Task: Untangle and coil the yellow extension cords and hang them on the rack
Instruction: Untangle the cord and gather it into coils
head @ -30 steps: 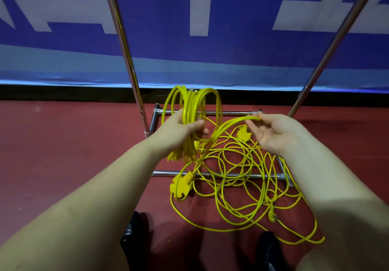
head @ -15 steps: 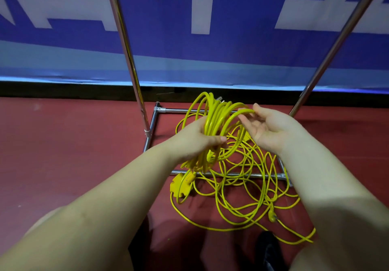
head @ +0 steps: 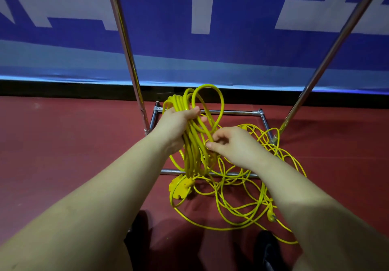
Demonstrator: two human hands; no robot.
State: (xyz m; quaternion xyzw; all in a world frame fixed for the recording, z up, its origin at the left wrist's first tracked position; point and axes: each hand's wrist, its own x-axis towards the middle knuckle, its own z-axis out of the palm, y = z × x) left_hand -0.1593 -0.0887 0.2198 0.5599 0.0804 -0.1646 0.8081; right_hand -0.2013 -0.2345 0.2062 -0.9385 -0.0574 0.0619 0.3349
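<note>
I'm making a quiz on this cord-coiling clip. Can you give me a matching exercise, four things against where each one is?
Things:
1. coiled bundle
2. loose cord
3. socket block
4. right hand

Places:
A. spread in loops on the red floor
B. pinching a strand beside the bundle
C. gripped in the left hand
D. lying on the floor under the bundle, by the rack's near base bar

Pairs: 1-C, 2-A, 3-D, 4-B

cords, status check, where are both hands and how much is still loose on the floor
Left hand grips coiled cord bundle. Right hand pinches a strand beside it. Loose cord tangle on floor, draped over rack base bar. Nothing hung yet.
</note>
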